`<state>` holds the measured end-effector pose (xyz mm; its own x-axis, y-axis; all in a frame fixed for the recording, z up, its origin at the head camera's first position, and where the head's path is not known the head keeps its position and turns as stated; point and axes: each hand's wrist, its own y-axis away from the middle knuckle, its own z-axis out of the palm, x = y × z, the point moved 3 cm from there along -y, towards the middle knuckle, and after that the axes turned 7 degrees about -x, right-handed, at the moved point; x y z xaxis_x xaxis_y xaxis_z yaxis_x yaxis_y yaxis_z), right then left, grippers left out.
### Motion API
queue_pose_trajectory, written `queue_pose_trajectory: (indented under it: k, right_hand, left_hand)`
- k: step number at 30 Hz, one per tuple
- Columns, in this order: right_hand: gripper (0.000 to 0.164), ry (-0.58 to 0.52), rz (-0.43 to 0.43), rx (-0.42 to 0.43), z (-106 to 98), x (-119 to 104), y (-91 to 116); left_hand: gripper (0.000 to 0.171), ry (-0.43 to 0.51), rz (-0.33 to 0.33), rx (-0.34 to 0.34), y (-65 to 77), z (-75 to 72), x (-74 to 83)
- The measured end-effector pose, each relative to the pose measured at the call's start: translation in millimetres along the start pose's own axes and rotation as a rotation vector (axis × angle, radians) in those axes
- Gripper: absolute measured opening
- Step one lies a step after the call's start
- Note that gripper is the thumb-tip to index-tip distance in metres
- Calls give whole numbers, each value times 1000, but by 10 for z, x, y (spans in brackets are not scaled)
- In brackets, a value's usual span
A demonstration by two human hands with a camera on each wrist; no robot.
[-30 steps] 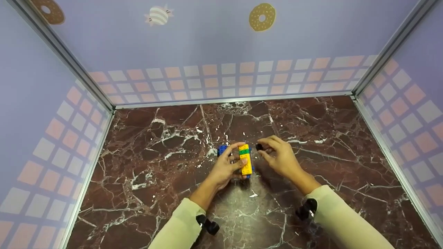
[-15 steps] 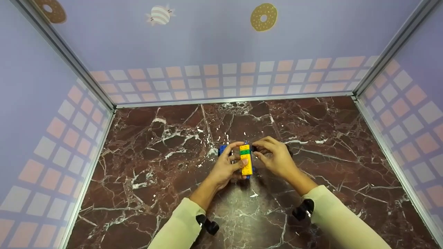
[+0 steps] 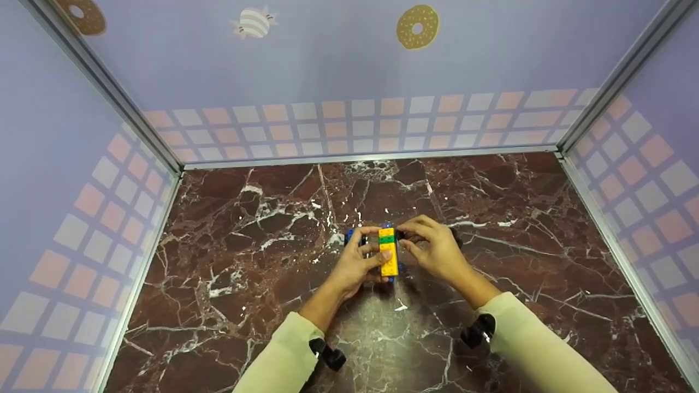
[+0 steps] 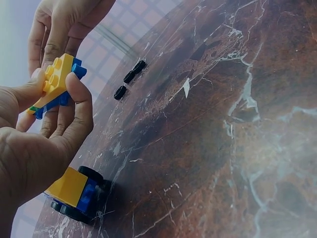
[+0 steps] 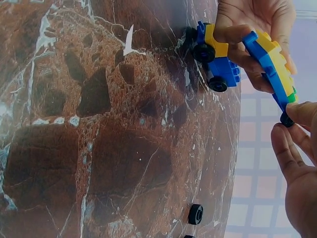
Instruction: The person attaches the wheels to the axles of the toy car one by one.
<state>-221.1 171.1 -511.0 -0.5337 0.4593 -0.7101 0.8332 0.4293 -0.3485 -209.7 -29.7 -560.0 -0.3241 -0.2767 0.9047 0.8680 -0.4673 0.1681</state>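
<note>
Dark marble top (image 3: 524,267) with pale veins, walled left, right and far; two hands working mid-surface.
Left hand (image 3: 354,268) grips one yellow, green and blue brick assembly (image 3: 390,267), raised above the marble; right hand (image 3: 439,248) pinches one black wheel (image 5: 286,119) at its blue base, towards the far end; whether seated, cannot tell. Just left, partly covered by left hand from above, one blue-and-yellow vehicle (image 4: 68,187) stands on the marble, limiting room that side; three of its wheels show. To the right, three loose wheels (image 4: 129,76) in a row, behind right hand from above. Wall panels (image 3: 338,71): three, all well apart from both hands.
</note>
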Motion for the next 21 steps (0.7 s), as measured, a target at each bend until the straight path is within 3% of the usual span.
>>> queue_pose_trajectory:
  k: [12, 21]
  right_hand:
    - [30, 9, -20, 16, 11, 4, 15]
    - [29, 88, -49, 7, 21, -29, -6]
  left_hand:
    - [58, -7, 0, 6, 9, -10, -23]
    - [55, 5, 5, 21, 15, 9, -21]
